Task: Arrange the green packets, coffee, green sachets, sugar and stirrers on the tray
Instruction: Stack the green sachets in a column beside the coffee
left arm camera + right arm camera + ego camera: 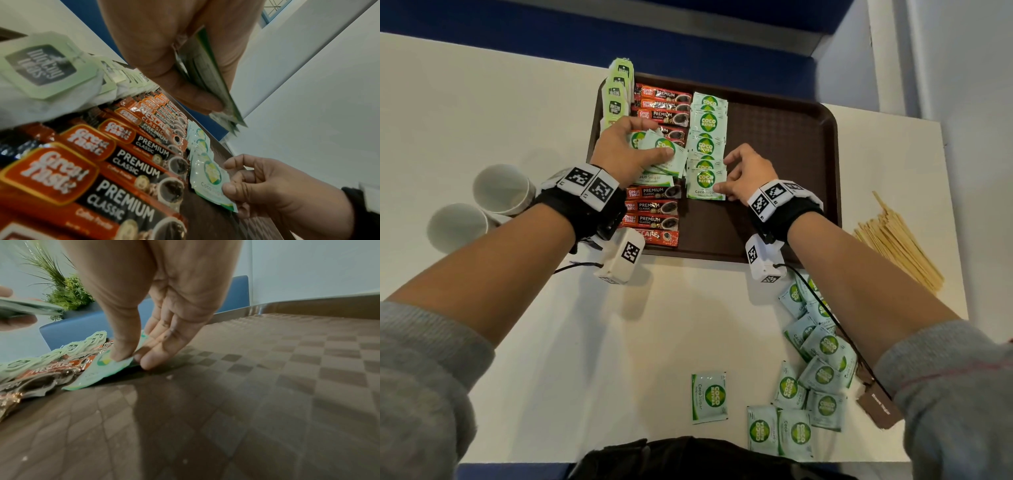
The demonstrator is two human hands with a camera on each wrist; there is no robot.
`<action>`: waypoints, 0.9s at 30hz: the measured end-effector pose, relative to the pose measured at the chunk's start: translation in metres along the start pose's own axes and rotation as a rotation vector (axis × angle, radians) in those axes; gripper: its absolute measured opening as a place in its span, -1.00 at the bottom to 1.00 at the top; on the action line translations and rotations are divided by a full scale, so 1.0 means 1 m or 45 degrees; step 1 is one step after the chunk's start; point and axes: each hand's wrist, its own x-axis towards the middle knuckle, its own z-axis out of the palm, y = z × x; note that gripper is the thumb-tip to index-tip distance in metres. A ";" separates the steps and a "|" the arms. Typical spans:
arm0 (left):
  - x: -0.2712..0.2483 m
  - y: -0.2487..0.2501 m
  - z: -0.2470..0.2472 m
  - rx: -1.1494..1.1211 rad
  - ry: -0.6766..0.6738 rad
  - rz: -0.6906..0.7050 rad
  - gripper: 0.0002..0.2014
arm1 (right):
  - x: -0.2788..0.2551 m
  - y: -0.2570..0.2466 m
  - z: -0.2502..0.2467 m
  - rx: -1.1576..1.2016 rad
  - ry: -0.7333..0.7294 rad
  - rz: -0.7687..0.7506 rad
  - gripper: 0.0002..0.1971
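On the brown tray (774, 137) lie three columns: pale green tea packets (616, 99) at the left, red coffee sachets (652, 205) beside them, then green Coco Natura sachets (705, 123). My left hand (626, 147) hovers over the coffee column and grips a fanned stack of green sachets (664, 150), seen edge-on in the left wrist view (207, 73). My right hand (736, 171) pinches the nearest sachet (703, 183) of the green column, thumb on top (121, 353), fingers at its right edge. That sachet (98, 373) rests partly on the tray.
Several loose green sachets (818, 359) lie on the white table near the front right, one alone (709, 397). A brown packet (876, 407) sits under my right forearm. Wooden stirrers (897, 240) lie right of the tray. Two paper cups (500, 188) lie to its left.
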 end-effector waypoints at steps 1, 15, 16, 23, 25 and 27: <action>0.000 -0.001 0.000 0.003 -0.002 -0.001 -0.57 | 0.001 0.000 0.001 -0.005 0.012 0.007 -0.56; 0.002 -0.004 0.001 -0.033 -0.028 -0.027 -0.58 | -0.001 0.001 0.007 -0.004 0.093 0.042 -0.45; 0.002 -0.004 0.001 -0.034 -0.031 -0.027 -0.58 | -0.001 0.001 0.007 -0.010 0.108 0.040 -0.42; 0.002 -0.004 0.002 -0.045 -0.047 -0.030 -0.58 | 0.001 -0.003 0.008 -0.004 0.146 0.014 -0.35; 0.002 -0.004 0.001 -0.048 -0.049 -0.027 -0.61 | 0.001 -0.004 0.009 0.011 0.144 0.010 -0.37; 0.001 -0.005 0.000 -0.055 -0.050 -0.024 -0.62 | 0.001 -0.004 0.010 0.027 0.141 0.008 -0.38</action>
